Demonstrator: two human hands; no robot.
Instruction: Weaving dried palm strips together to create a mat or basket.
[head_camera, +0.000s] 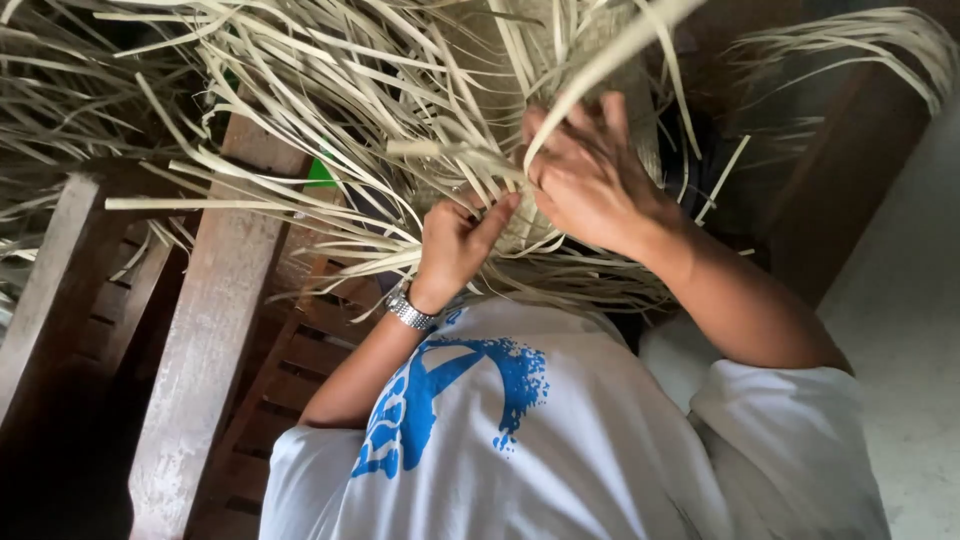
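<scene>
A: Pale dried leaf strips (330, 100), fanned loose over most of the view, above a dark wooden slatted bench (200, 330). Only a small woven patch (520, 225) at the centre, close to the white shirt with the blue print (520, 430).

B: So barely begun, by the look of it?

A: Judged so. Tight plaiting just between the hands; long unwoven ends everywhere else.

B: And the hands?

A: Both raised in front of the chest, wrists bent inward. Right hand (590, 180) curled over the woven patch, fingers closed on a few strips, one long strip (600, 65) running up from the grip. Left hand (455, 240) lower, fingers pinched shut on strips at the patch's edge, silver wristwatch (410, 310) on that wrist.
</scene>
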